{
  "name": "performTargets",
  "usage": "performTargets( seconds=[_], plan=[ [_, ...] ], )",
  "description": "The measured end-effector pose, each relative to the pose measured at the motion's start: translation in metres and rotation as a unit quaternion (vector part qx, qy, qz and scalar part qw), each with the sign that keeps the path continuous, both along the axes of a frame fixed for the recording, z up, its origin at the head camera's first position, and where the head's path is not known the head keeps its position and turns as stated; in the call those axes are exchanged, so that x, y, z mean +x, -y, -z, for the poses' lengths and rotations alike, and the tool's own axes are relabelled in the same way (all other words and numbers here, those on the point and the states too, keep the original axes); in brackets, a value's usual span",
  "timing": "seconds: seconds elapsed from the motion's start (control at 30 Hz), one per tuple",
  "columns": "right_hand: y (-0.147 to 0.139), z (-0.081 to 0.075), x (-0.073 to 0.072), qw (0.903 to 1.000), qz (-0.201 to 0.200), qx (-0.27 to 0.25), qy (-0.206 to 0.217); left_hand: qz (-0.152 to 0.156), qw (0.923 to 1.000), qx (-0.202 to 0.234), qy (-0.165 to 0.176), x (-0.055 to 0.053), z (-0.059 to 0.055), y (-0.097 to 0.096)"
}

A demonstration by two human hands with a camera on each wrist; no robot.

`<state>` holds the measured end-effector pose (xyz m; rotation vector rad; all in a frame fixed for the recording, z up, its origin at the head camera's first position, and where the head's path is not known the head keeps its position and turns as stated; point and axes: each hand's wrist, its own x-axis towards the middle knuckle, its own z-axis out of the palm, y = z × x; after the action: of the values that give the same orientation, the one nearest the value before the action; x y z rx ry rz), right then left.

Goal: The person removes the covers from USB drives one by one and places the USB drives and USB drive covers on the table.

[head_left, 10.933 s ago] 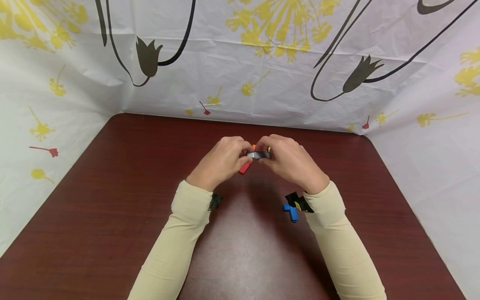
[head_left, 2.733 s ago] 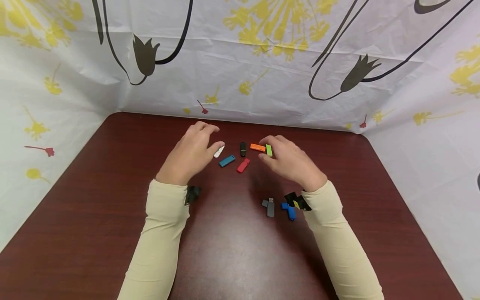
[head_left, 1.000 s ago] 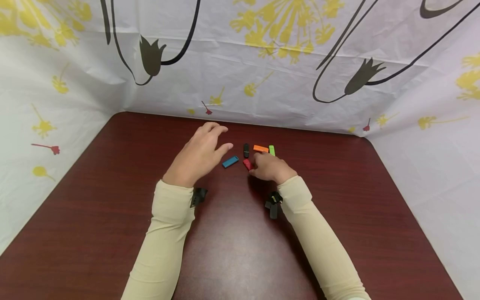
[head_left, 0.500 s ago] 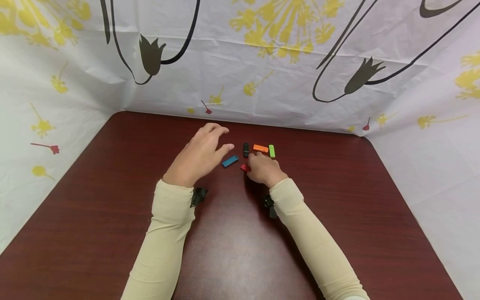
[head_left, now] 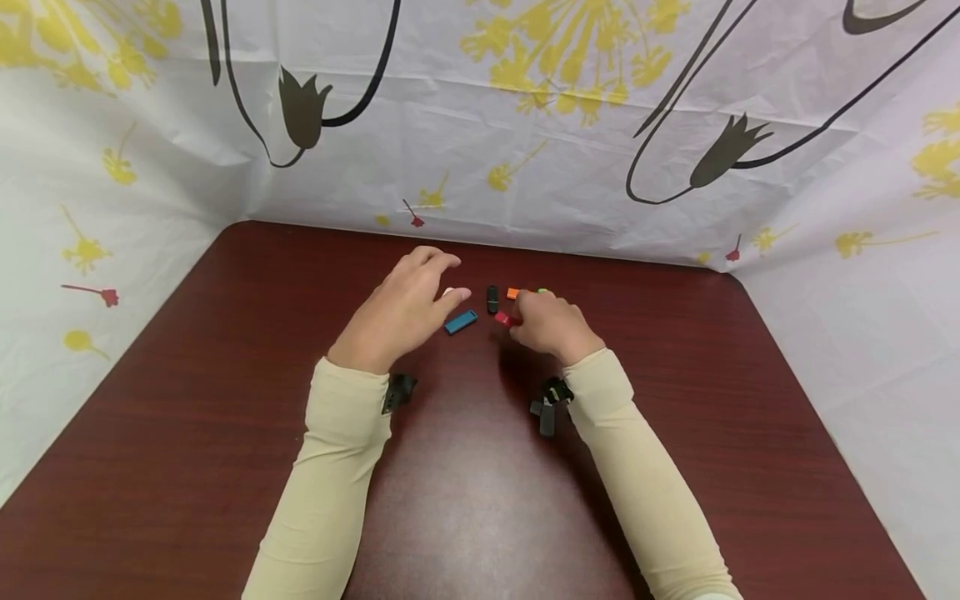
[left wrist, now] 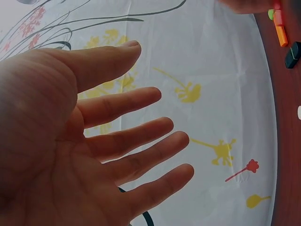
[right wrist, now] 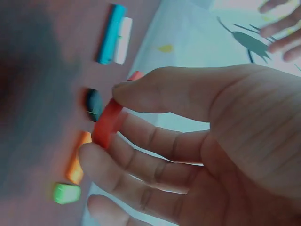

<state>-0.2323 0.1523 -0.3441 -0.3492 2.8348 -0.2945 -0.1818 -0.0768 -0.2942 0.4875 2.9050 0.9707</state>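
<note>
Between thumb and fingers, my right hand (head_left: 555, 327) pinches a red USB stick (right wrist: 107, 123); in the right wrist view it appears raised off the table. Close by lie a black USB stick (head_left: 492, 300), an orange one (head_left: 513, 293) and a green one (right wrist: 67, 193), the last two partly covered by this hand in the head view. My left hand (head_left: 397, 312) hovers with spread, relaxed fingers and holds nothing. Beside its thumb are a teal USB stick (head_left: 461, 322) and a white one (right wrist: 123, 41), mostly hidden by the thumb in the head view.
A grey swivel USB stick (head_left: 547, 419) with its cover turned aside lies under the right wrist. The dark red table (head_left: 187, 400) ends at a white patterned cloth (head_left: 450, 125) behind and at both sides.
Earlier, both hands held a grey USB stick, later seen lying on the table. My right hand then reached to the red stick and now has it, shifted slightly right. The left hand stays nearly still.
</note>
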Motion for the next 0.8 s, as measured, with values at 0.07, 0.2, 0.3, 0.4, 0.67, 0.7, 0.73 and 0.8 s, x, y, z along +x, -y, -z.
performTargets(
  seconds=[0.07,0.2,0.3,0.4,0.67,0.7,0.73,0.8],
  plan=[
    [-0.002,-0.009,0.004,0.9997,0.001,-0.013,-0.021,0.002,1.0,0.001,0.0,0.0,0.0,-0.001],
    [-0.005,-0.025,0.014,0.9968,0.008,-0.049,-0.062,0.002,1.0,-0.002,0.004,-0.001,0.001,-0.002],
    [-0.006,-0.035,0.021,0.993,0.001,-0.075,-0.091,0.001,1.0,-0.003,0.006,-0.001,0.002,-0.005],
    [-0.007,-0.045,0.029,0.9897,-0.013,-0.088,-0.112,0.006,0.9999,-0.007,0.005,-0.001,0.002,-0.008],
    [-0.004,-0.06,0.044,0.9808,-0.057,-0.101,-0.157,0.031,0.9992,-0.013,-0.02,0.001,0.003,-0.016],
    [-0.003,-0.061,0.045,0.9798,-0.063,-0.103,-0.16,0.036,0.999,-0.011,-0.025,0.0,0.003,-0.017],
    [-0.003,-0.062,0.046,0.9789,-0.069,-0.105,-0.162,0.041,0.9986,-0.009,-0.033,0.0,0.003,-0.018],
    [-0.002,-0.063,0.048,0.9777,-0.077,-0.107,-0.163,0.051,0.9977,-0.002,-0.044,-0.001,0.004,-0.02]
  ],
)
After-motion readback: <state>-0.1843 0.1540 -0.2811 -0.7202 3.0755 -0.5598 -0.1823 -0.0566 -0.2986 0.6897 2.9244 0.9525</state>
